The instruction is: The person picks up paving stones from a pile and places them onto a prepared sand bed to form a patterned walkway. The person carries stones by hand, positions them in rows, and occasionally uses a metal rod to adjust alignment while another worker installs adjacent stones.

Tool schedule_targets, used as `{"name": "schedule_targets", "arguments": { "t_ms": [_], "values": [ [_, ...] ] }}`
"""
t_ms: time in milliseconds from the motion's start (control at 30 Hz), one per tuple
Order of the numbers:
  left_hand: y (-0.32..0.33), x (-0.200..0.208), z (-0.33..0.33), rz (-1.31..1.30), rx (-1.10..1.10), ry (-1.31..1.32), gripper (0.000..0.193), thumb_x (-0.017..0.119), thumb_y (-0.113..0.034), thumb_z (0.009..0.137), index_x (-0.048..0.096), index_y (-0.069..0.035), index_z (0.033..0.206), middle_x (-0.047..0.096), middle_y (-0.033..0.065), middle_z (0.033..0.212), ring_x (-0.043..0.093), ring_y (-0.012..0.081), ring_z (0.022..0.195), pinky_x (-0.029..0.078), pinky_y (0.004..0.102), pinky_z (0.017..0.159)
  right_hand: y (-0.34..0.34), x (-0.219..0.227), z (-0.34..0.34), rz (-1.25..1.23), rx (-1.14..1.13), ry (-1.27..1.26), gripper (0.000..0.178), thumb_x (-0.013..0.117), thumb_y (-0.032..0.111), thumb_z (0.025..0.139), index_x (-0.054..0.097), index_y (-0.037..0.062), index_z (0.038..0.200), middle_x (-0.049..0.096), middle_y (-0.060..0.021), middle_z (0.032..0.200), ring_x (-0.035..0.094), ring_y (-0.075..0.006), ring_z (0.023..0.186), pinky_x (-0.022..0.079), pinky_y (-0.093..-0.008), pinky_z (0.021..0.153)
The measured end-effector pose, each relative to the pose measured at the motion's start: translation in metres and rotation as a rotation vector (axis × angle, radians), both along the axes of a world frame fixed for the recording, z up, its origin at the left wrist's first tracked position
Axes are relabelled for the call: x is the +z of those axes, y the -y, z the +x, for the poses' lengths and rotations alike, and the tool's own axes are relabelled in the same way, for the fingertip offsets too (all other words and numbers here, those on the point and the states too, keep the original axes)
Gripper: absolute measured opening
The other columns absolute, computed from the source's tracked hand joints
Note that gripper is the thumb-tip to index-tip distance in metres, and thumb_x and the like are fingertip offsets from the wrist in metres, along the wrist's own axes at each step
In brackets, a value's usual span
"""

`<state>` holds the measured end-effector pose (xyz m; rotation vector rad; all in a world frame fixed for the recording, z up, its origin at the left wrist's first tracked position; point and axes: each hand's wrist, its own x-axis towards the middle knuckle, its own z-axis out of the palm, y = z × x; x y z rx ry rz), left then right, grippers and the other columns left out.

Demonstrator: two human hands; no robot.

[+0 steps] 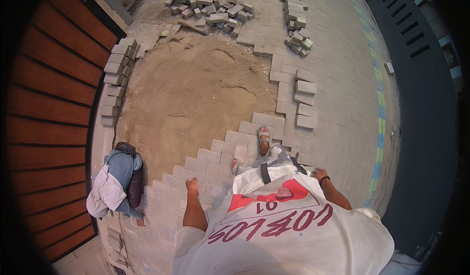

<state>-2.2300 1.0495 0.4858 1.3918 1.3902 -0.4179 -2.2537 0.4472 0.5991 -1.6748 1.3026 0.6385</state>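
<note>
Closest to the camera, a white cloth shirt (298, 243) with red and maroon print spread across the near side of the bare brown sand patch (196, 96). The person's left hand (192, 183) hung over laid grey rectangular concrete pavers (209, 156), which bordered the sand patch's near edge in a stepped line; whether its fingers were apart or closed on anything could not be told. The right hand (320, 174), a dark bracelet (324, 178) at its wrist, was out beside the person's hip, to the near right of the sand patch; its grip, too, was too small to make out. Feet in pale strapped sandals (265, 137) stood on the pavers by the patch's near right edge. At its near left corner, a co-worker (122, 169) in blue-grey clothing was bent low. Loose grey concrete blocks (306, 88) lay just right of the patch; stacked grey blocks (115, 68) lined its left side, before an orange-brown slatted gate (54, 128). Beyond its far edge rose a jumbled grey block heap (219, 17).
</note>
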Motion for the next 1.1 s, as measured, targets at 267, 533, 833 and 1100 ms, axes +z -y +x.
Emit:
{"name": "schedule_targets", "arguments": {
  "t_ms": [267,533,833,1100],
  "values": [
    [0.084,-0.007,0.160,-0.046,-0.363,0.126,0.042,0.055,-0.021,0.086,0.047,-0.011,0.126,0.059,0.0051,0.089,0.059,0.0208,0.066,0.047,0.0321,0.054,0.031,0.013,0.002,-0.030,-0.229,-0.121,0.044,0.055,0.011,0.080,0.053,-0.0002,0.123,0.060,-0.0185,0.115,0.060,-0.0256,0.104,0.048,-0.0338,0.087],
    [0.210,-0.002,0.255,-0.133,-0.473,0.102,0.044,0.053,-0.018,0.086,0.044,-0.010,0.129,0.062,0.0078,0.092,0.060,0.0203,0.066,0.047,0.0311,0.054,0.143,-0.052,0.089,0.062,-0.267,0.020,0.041,0.053,0.009,0.083,0.048,0.0028,0.123,0.062,-0.0166,0.091,0.063,-0.0264,0.068,0.051,-0.0361,0.055],
    [0.283,0.003,0.380,-0.185,-0.768,-0.100,0.034,0.044,-0.009,0.088,0.049,-0.005,0.121,0.069,0.0134,0.087,0.064,0.0202,0.063,0.039,0.0298,0.046,0.237,-0.020,0.304,0.023,-0.215,0.407,0.051,0.050,0.009,0.084,0.039,0.0062,0.134,0.061,-0.0111,0.094,0.063,-0.0191,0.067,0.050,-0.0306,0.054],
    [0.378,-0.024,0.547,-0.142,-0.575,-0.048,0.026,0.052,-0.017,0.087,0.056,-0.001,0.108,0.068,0.0152,0.082,0.065,0.0241,0.064,0.047,0.0330,0.048,0.290,-0.061,0.431,0.049,-0.161,0.243,0.050,0.053,0.007,0.082,0.043,0.0031,0.131,0.062,-0.0132,0.085,0.063,-0.0192,0.062,0.048,-0.0296,0.049]
  ]
}}
